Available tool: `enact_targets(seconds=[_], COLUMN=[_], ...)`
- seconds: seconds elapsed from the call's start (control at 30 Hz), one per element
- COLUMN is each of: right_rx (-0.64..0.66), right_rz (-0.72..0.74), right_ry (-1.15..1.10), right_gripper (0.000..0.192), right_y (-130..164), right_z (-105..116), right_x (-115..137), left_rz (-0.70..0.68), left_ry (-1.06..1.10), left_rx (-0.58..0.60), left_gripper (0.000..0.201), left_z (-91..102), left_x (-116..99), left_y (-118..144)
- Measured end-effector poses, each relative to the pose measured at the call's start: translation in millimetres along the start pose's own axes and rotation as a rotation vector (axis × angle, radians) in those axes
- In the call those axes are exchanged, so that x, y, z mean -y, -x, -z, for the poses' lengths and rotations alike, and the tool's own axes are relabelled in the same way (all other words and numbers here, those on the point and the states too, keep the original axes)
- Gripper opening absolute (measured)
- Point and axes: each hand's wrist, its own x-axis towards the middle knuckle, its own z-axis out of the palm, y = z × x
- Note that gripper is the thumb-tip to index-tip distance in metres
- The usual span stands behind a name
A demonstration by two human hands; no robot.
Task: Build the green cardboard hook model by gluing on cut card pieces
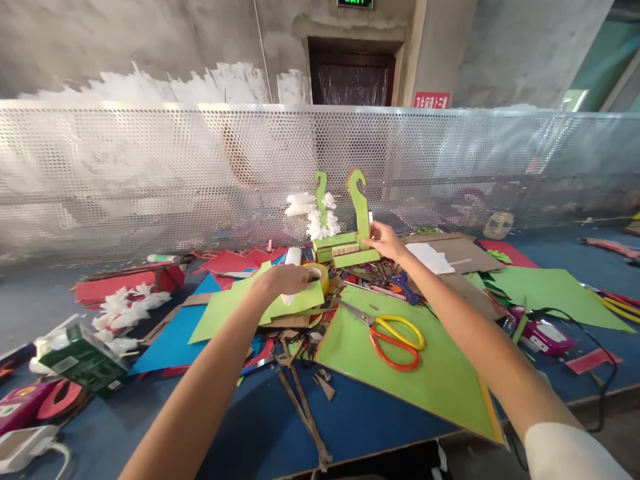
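A green cardboard model (345,248) stands near the mesh panel, with a stepped base and two hooked uprights. White petal-like pieces (320,223) cluster on its left upright. My right hand (384,241) is closed at the lower edge of the right upright (360,207), thumb and fingers pinching it. Below and left of the model, my left hand (287,279) is curled over a white bottle (293,256), whose ends show above and below the hand. Its fingertips are beside a yellow tape roll (324,279), above light green paper (225,310).
Scissors with yellow and red handles (397,340) lie on a green sheet (400,387). Scraps litter the blue table (350,427). At left are a green box (83,357) and white flowers (127,310); at right, a purple device (543,335) with a cable. A perforated metal panel (175,173) borders the back.
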Motion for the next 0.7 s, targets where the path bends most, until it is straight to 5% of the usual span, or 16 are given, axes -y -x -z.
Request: enact_targets(seconds=[0.13,0.27,0.43,0.57,0.7], right_rx=[-0.092,-0.212,-0.223,-0.225,-0.212], right_rz=[0.137,0.170,0.247,0.273,0.226], right_ry=[-0.062,-0.050,0.026,0.074,0.108], right_gripper=[0.037,0.035,0.025,0.016,0.017], right_y=[15,24,31,31,28], right_z=[14,17,14,15,19], right_x=[24,43,43,23,7], left_rz=[0.116,-0.019,-0.044,0.034,0.070], left_ry=[-0.017,0.558,0.935,1.068,0.887], left_rx=[-0.076,-0.053,-0.166,-0.317,-0.435], left_gripper=[0.038,0.051,0.065,0.066,0.059], left_z=[1.6,-12.5,-33.1,-28.1,-19.9], left_x=[-33,-69,-104,-99,-75], left_y=[-6,-29,-52,-56,-53])
